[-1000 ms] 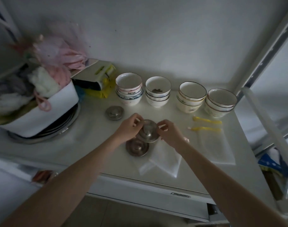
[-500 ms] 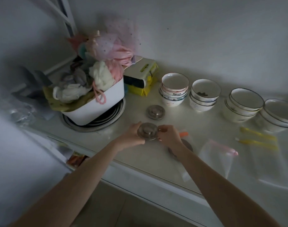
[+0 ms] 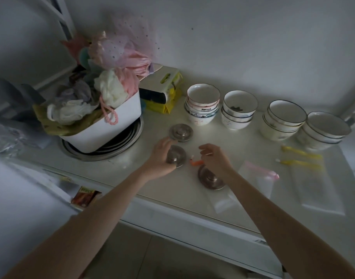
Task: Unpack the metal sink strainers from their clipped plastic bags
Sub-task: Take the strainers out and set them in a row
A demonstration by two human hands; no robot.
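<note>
Three strainers sat out of their bags on the counter (image 3: 116, 170). A second earlier both hands held the middle strainer (image 3: 176, 157) up between them; now it was down on the counter, just in front of the far strainer (image 3: 181, 132). My left hand (image 3: 160, 158) still cupped the middle one, fingers wrapped round its left edge. My right hand (image 3: 215, 160) had let go and moved off right, fingers loosely apart. Something thin and pale seemed to sit at its fingertips; couldn't tell what. The near strainer (image 3: 210, 178) lay under my right wrist, partly hidden. An orange clip (image 3: 196, 162) lay between the middle and near strainers.

My read: this one's unpacked and placed, left hand only needs to release.

Containers:
- Flat clear bag (image 3: 223, 202) by the near strainer, looked empty.
- Bag with a pink clip (image 3: 261, 171) to the right, still closed by it; contents too faint to tell.
- Third flat bag (image 3: 321, 190) at far right, looked empty, with two yellow clips (image 3: 300, 157) loose behind it.
- Four bowl stacks (image 3: 241, 109) along the wall; the second's top bowl had a dark smudge inside, the other top bowls looked empty.
- White tub (image 3: 120, 125) at left, piled with cloth and bags, resting on a round metal ring.

If the pink-clipped bag holds a strainer, that's next.
</note>
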